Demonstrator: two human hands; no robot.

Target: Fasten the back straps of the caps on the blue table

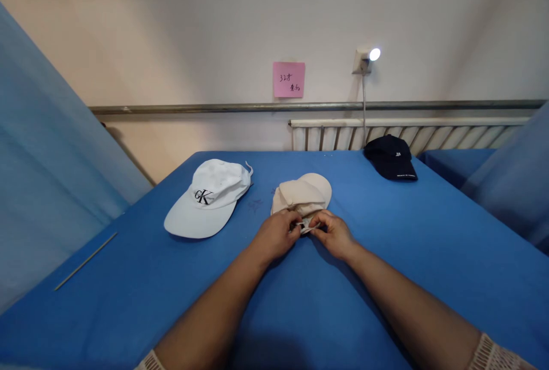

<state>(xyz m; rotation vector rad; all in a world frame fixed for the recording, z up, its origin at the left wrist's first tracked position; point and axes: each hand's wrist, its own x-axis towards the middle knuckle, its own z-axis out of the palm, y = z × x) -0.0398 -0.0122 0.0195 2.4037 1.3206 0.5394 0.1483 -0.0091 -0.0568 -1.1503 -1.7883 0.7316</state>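
A beige baseball cap point(298, 193) lies in the middle of the blue-covered table, its brim pointing away to the far right and its back opening towards me. My left hand point(278, 234) pinches the left side of the strap at the back of the cap. On the other side, my right hand point(333, 234) pinches the strap's right end between thumb and fingers. The fingertips are close together, and a small pale piece of strap shows between them. Whether the strap is fastened is too small to tell.
A white cap point(218, 184) with black letters rests to the left, and a dark navy cap point(389, 152) at the far right edge. A thin stick point(86, 261) lies near the left edge of the blue table cover point(274, 313). Behind stand a radiator point(334, 138) and a wall.
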